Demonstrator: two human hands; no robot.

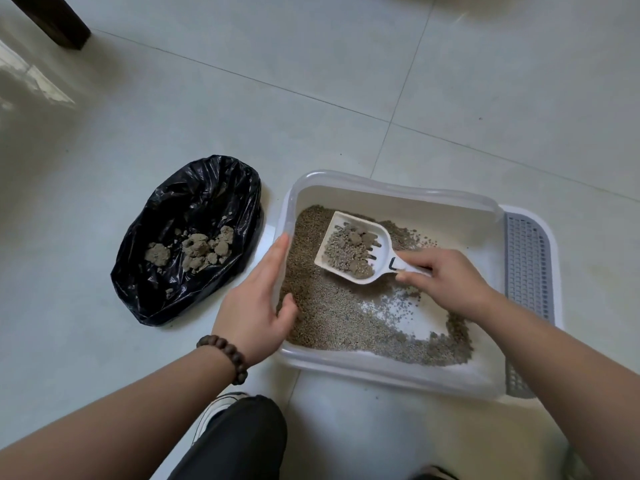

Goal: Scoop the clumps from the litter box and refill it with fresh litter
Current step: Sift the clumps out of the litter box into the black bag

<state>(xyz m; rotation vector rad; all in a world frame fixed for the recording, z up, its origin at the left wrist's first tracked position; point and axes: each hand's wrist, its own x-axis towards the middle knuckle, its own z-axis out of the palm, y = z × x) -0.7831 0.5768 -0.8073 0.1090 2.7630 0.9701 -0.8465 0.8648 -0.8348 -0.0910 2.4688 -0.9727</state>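
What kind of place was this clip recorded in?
Most likely a room in a home. The person crouches on a pale glossy tiled floor, a dark wooden furniture leg stands at the far left, and a white plastic cat litter box sits beside an open black plastic rubbish bag.

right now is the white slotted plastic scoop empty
No, the white slotted plastic scoop in the right hand carries grey clumps and loose litter.

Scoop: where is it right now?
Head view, right of centre: the scoop, loaded with clumps, is held by the right hand over the litter box, right of the black bag.
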